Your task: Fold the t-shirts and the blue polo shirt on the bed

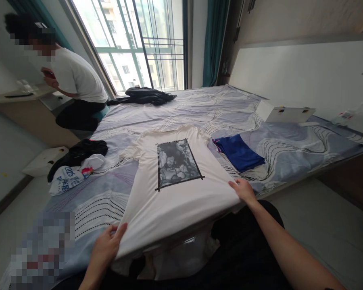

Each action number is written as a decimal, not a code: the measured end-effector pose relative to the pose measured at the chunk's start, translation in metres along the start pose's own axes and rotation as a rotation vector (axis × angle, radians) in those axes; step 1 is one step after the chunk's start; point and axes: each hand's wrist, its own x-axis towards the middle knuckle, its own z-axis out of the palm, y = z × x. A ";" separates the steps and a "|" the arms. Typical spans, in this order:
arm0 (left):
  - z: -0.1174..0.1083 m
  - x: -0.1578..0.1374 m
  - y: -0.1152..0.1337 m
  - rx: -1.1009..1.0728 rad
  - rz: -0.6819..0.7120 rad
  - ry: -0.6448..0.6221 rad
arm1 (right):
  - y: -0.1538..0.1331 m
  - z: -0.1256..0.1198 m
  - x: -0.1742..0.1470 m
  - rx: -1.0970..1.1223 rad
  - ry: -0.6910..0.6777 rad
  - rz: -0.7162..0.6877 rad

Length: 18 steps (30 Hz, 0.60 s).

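A white T-shirt (145,213) with a dark, black-framed print lies spread on the bed, its collar end away from me and its hem toward me. My left hand (104,245) pinches the hem's left corner, thumb on top. At the right corner, my right hand (243,190) grips the same hem between thumb and fingers. The cloth is stretched between both hands, and its near edge hangs past the bed's edge. Just right of the shirt lies a folded blue garment (241,153).
The patterned bedsheet (193,110) carries dark clothes (148,96) near the window, a black and white clothing pile (75,165) at left, and a white box (282,112) at right. A person (81,76) in a white top sits by the desk (24,98), holding a phone.
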 end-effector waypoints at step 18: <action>0.093 0.137 0.184 0.387 0.912 0.158 | -0.174 0.131 0.053 -0.287 -0.330 -0.860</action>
